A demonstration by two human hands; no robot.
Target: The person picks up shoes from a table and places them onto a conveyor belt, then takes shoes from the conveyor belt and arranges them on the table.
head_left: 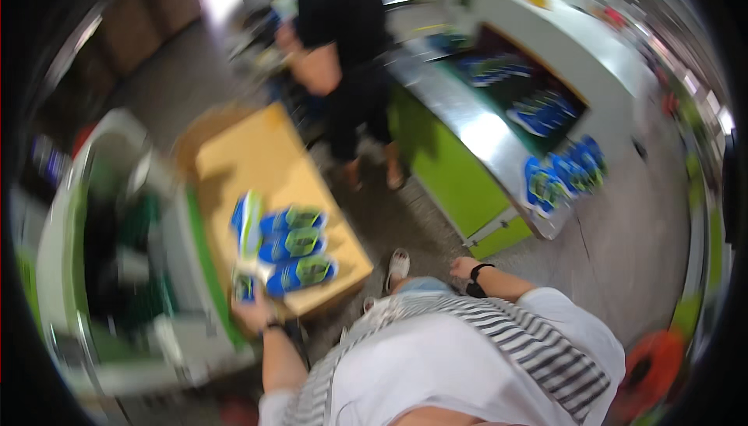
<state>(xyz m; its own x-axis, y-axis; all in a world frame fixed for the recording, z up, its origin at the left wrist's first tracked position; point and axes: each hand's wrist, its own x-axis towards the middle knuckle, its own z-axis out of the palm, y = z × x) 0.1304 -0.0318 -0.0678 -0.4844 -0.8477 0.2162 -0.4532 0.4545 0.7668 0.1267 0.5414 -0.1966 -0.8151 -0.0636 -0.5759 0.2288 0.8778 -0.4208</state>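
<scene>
Your left hand (pixel 251 315) is closed around a blue shoe with lime-green trim (pixel 245 287) at the near left corner of the tan, flat-topped table (pixel 241 145); whether that shoe bears on the tabletop or is just clear of it, you cannot tell from this view. Three blue shoes with lime-green linings (pixel 294 245) lie side by side on the same table, openings toward the right, so that row looks already laid out. Beside their left ends is a blue shoe showing its white and lime sole (pixel 249 222), apparently tipped on its side and out of line with the row. Judging by this, the shoe in your grasp and the tipped one are what is left to settle here. Your right hand (pixel 464 268) is near your waist, its fingers seeming curled; blur hides how far they are closed and whether they hold anything. Across the aisle, well apart from both your hands, a cluster of blue shoes (pixel 547 186) sits on the corner of the metal-topped bench with lime-green sides (pixel 487 126), and more blue shoes (pixel 539 114) lie in the dark green recess behind. Whether those are finished or waiting does not show.
</scene>
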